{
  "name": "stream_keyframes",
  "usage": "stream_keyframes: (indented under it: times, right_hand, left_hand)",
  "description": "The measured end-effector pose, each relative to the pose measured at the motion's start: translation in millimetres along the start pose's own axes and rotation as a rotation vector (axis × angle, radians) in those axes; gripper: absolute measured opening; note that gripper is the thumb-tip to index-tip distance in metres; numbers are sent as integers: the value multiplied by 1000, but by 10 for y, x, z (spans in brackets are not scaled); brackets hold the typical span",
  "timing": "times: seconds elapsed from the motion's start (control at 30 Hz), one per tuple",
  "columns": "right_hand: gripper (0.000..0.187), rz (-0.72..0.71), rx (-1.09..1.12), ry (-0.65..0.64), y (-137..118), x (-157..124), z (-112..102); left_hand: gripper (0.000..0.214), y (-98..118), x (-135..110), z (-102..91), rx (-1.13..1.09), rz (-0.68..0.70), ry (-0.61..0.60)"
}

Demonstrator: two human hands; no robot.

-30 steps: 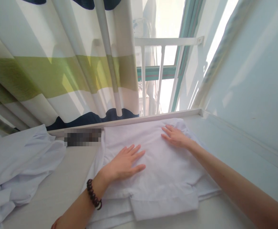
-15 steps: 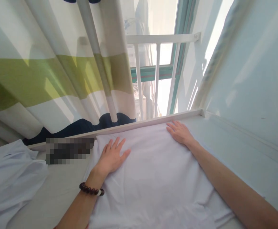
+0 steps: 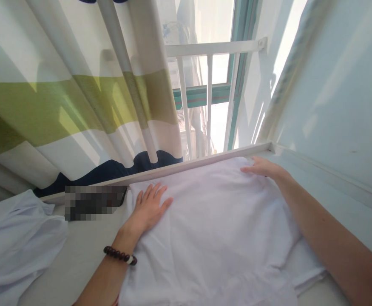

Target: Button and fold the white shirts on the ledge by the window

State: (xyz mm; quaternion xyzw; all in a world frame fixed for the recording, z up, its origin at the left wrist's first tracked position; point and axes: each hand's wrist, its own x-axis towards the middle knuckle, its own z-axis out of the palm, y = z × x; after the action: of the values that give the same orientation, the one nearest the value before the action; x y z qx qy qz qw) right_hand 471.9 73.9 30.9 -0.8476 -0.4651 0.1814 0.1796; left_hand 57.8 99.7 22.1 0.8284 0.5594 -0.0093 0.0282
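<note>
- Across the lower middle of the frame I see one large white cloth (image 3: pixel 217 225), spread rather flat, its far edge close against one pale ledge (image 3: pixel 198 165); towards the lower right a layer shows from under it, and I can't tell whether that belongs to the same piece.
- Left of centre, one left hand (image 3: pixel 150 208) lies released on the cloth, palm down, its fingers spread; on that wrist sits one bracelet (image 3: pixel 119 255) of dark beads with a pale one among them.
- Right of centre, one right hand (image 3: pixel 265 167) is at the cloth's far right corner, thumb over the fabric; from here I can't tell if its fingers have hold of the edge.
- At the lower left, a second white cloth (image 3: pixel 16 242) lies rumpled, apart from the first.
- Between the two cloths, near the ledge, is one dark object (image 3: pixel 93 203), blurred into squares.
- Filling the upper left, one curtain (image 3: pixel 77 102) has a green band.
- At upper centre, one white railing (image 3: pixel 211 49) shows three uprights before a teal window frame (image 3: pixel 205 97).
</note>
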Motion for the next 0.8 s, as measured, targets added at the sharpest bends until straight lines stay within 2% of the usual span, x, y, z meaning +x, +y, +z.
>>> stream_keyframes:
  times: [0.1, 0.23, 0.4, 0.5, 0.6, 0.8]
  right_hand:
    - [62, 50, 28, -143, 6, -59, -66]
    - [44, 66, 211, -356, -23, -211, -180]
    - [53, -25, 378, -335, -7, -307, -281]
    - [48, -91, 442, -296, 21, -265, -199]
    - [40, -91, 448, -237, 44, -207, -64]
    - [39, -60, 439, -230, 38, -198, 31]
  left_hand:
    - [61, -55, 22, 70, -21, 25, 5]
    - [61, -53, -8, 99, -13, 31, 47]
    - [65, 28, -71, 143, 5, -73, 34]
    - [67, 54, -96, 145, 8, -112, -15]
    - [68, 54, -124, 129, 5, -91, -45]
    - [65, 68, -197, 144, 28, -44, 72]
